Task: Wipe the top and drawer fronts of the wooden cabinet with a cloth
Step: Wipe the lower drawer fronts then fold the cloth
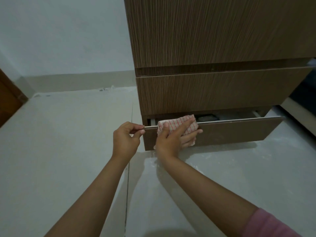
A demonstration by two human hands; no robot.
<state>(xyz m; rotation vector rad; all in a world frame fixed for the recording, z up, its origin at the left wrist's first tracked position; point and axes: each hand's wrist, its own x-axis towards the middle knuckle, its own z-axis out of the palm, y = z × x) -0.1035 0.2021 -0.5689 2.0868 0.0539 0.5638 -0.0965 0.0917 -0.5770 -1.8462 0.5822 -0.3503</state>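
Note:
The wooden cabinet (213,40) stands at the upper right, brown with vertical grain. Its bottom drawer (239,132) is pulled partly out; the drawer above (213,93) is closed. A white cloth with red checks (179,125) is draped over the top edge of the bottom drawer front, near its left end. My right hand (172,139) presses flat on the cloth, fingers spread over the front. My left hand (126,139) pinches the top left corner of the same drawer front between thumb and fingers.
Pale floor tiles (68,151) spread out in front and to the left, with white dust near the cabinet base. A pale wall with a skirting strip runs behind. A dark wooden door edge (8,100) shows at far left. Dark objects lie inside the open drawer.

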